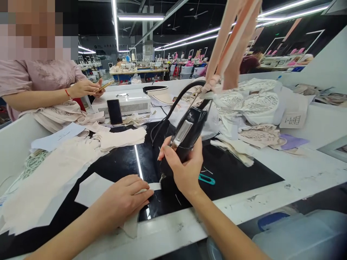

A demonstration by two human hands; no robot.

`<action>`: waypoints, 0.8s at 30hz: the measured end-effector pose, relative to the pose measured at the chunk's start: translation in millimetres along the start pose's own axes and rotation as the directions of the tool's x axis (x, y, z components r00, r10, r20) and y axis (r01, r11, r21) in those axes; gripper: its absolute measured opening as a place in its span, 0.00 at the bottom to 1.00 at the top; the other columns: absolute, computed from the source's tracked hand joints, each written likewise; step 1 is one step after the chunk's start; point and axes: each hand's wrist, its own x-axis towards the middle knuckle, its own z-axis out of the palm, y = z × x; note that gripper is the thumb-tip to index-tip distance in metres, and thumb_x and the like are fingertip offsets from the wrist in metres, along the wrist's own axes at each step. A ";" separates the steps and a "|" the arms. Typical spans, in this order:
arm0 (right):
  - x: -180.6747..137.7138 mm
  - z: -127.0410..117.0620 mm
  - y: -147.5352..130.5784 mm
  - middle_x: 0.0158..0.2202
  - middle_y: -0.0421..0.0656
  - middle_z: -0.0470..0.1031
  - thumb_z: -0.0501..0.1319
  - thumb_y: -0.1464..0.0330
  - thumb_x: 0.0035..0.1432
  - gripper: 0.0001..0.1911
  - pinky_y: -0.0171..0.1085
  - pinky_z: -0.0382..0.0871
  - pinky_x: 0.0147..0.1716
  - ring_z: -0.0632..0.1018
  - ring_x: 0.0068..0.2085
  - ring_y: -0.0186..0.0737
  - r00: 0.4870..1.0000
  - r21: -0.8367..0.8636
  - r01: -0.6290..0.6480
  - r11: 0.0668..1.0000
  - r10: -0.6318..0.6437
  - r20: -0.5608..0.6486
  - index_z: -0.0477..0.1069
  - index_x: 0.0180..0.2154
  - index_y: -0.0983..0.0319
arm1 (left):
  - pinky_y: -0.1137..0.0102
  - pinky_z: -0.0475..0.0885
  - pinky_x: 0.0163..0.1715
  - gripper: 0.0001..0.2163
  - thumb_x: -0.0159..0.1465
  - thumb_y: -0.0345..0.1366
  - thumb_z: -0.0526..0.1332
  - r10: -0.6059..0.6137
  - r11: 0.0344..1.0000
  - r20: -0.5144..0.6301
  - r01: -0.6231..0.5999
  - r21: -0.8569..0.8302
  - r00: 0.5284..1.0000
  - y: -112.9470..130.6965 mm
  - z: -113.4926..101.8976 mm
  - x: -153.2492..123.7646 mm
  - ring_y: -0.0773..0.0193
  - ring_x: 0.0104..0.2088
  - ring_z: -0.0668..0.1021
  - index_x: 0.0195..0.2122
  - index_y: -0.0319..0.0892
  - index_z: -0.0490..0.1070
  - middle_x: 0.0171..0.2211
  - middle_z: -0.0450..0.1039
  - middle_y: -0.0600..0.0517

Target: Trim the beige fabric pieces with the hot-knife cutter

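Note:
My right hand [187, 166] is wrapped round the body of a black corded power tool [193, 121], which looks like a handheld electric fabric cutter. The tool has a silver plate on its side and stands tilted, its lower end down at the black tabletop mat [119, 162]; its working edge is hidden. Pink fabric strips [233, 47] hang from above and are tied near its top. Left of the tool, my left hand [130, 195] lies low on the mat, its fingers closed on a narrow white fabric strip [155, 186] that runs to the tool's base.
Stacked pale fabric pieces [54, 173] and a white sheet [93, 189] lie left. Cut lace pieces [255, 101] are heaped right. Behind stand a phone [114, 112] and a vented white box [135, 106]. Teal snips [207, 179] lie beside the tool. A co-worker [48, 79] handles a phone.

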 end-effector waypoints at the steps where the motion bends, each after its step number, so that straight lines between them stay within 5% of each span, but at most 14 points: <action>1: -0.3 -0.1 -0.3 0.33 0.35 0.71 0.70 0.65 0.56 0.19 0.39 0.72 0.29 0.74 0.28 0.36 1.000 -0.008 -0.005 1.000 0.004 -0.003 0.64 0.45 0.54 | 0.59 0.79 0.50 0.10 0.76 0.31 0.53 0.011 1.000 -0.004 -0.010 0.021 1.000 -1.3 4.1 3.8 0.57 0.43 0.81 0.52 0.38 0.73 0.44 0.78 0.46; 8: 0.2 -2.2 0.5 0.34 0.37 0.71 0.70 0.63 0.55 0.20 0.38 0.72 0.29 0.74 0.31 0.37 0.999 -0.033 -0.025 0.999 0.024 -0.042 0.64 0.47 0.55 | 0.58 0.82 0.42 0.10 0.74 0.34 0.58 -0.006 0.994 0.040 0.002 0.106 0.999 -8.0 24.1 9.9 0.54 0.42 0.80 0.54 0.38 0.72 0.42 0.76 0.46; 24: -2.7 1.3 -4.3 0.33 0.35 0.72 0.69 0.66 0.56 0.19 0.37 0.72 0.27 0.74 0.27 0.34 1.000 0.009 -0.025 1.000 0.026 -0.013 0.63 0.45 0.55 | 0.61 0.81 0.43 0.10 0.76 0.33 0.54 -0.022 0.998 -0.003 0.022 0.066 1.000 -6.5 24.6 5.1 0.55 0.43 0.81 0.54 0.39 0.71 0.43 0.76 0.46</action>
